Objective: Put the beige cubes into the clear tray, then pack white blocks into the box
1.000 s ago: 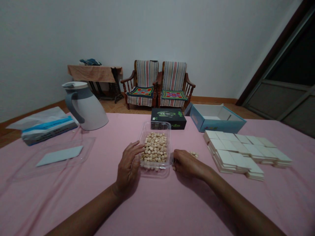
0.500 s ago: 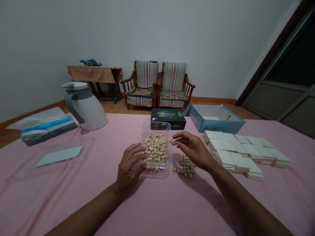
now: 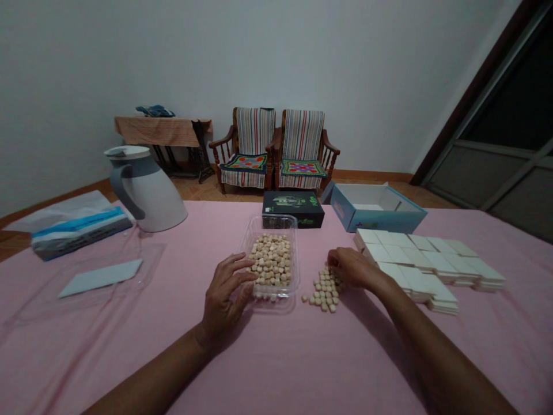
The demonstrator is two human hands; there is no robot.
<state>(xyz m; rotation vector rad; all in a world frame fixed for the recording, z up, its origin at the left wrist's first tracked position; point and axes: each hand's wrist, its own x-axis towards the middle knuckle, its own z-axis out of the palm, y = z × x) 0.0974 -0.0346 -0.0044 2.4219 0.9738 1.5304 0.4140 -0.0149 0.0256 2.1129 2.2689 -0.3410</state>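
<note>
A clear plastic tray (image 3: 294,230) full of small tan cubes sits mid-table on the pink cloth. My left hand (image 3: 224,291) rests against the tray's left side, fingers spread on its rim. To the tray's right lies a small cluster of tan cubes (image 3: 324,291) laid out on the cloth. My right hand (image 3: 352,268) hovers at the far end of that cluster, fingers curled down onto the cubes; whether it pinches one is hidden.
Stacked white tiles (image 3: 427,262) lie right of my right hand. Behind are an open blue box (image 3: 375,210) and a black box (image 3: 294,208). A white jug (image 3: 144,190), a flat packet (image 3: 78,230) and a clear sleeve with paper (image 3: 101,276) sit left. Two striped chairs stand beyond.
My right hand lifted from beside the tray, uncovering the cube cluster, reached toward the tray, then came down at the cluster's far end. My left hand stayed at the tray.
</note>
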